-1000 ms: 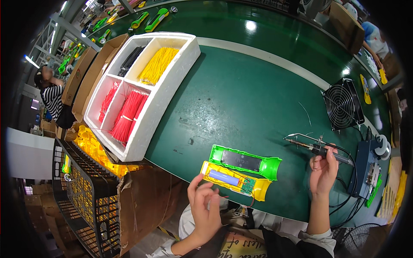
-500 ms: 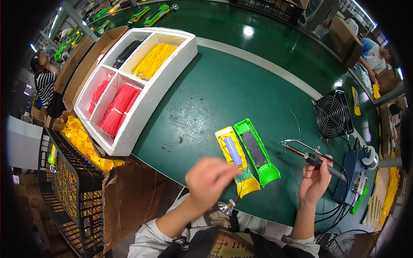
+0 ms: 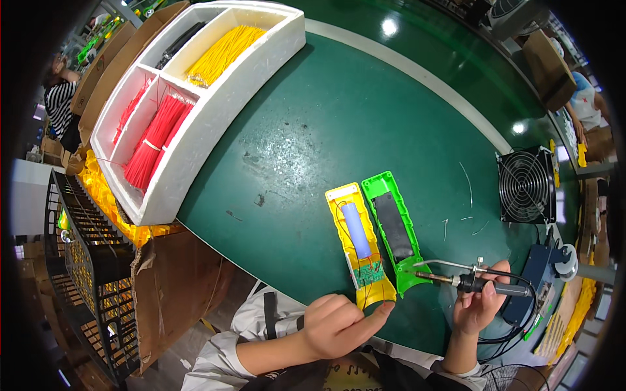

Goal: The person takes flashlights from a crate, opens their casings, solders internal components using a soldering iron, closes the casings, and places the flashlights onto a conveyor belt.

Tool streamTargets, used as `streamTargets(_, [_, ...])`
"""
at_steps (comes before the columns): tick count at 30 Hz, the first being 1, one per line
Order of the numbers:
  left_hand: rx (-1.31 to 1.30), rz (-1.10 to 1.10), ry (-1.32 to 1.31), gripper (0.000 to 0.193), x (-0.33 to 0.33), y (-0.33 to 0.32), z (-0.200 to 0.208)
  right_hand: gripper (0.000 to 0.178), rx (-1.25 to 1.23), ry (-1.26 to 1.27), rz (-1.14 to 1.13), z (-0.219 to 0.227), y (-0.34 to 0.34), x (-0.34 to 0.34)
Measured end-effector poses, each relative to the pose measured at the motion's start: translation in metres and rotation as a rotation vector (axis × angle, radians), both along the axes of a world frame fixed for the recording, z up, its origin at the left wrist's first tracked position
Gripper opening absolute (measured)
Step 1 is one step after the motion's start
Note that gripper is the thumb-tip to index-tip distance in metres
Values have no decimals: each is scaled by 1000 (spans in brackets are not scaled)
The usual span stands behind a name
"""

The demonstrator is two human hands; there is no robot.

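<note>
Soldering iron (image 3: pixel 479 283) sits in your right hand (image 3: pixel 479 306), fingers curled tight round the grip, tip pointing left twd the green shell half (image 3: pixel 393 228). Yellow shell half (image 3: pixel 357 241) w/ blue cell & small circuit board lies just beside it on the green table (image 3: pixel 313 130). Your left hand (image 3: pixel 336 324) holds nothing: fingers loosely bent, index fingertip near the yellow half's bottom end.

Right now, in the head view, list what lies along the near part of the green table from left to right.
White foam tray of red and yellow wires → left hand → yellow casing half with blue battery cell → green casing half → right hand gripping the soldering iron → black fan.
</note>
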State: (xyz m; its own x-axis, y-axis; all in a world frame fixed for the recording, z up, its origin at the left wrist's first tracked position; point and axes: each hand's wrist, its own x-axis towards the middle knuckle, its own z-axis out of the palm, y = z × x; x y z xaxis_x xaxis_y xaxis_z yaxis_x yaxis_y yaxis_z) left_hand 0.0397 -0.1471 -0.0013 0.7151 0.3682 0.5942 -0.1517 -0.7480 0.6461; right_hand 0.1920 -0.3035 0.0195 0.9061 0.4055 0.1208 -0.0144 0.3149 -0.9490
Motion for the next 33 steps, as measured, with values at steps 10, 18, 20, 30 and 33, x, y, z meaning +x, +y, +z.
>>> streamTargets(10, [21, -55, 57, 30, 2, 1, 0, 29, -24, 134, -39, -9, 2, -2])
streamTargets(18, [33, -88, 12, 23, 3, 8, 7, 21, 11, 49, 3, -10, -1, 1])
streamTargets(20, [14, -101, 30, 22, 3, 8, 6, 28, 0, -61, -175, -8, -6, 7])
streamTargets(30, [0, -81, 65, 23, 3, 4, -1, 21, -259, -352, -494, -8, -12, 30])
streamTargets(33, [-6, -81, 70, 23, 3, 2, -1, 22, -242, -344, -544, -7, -7, 28])
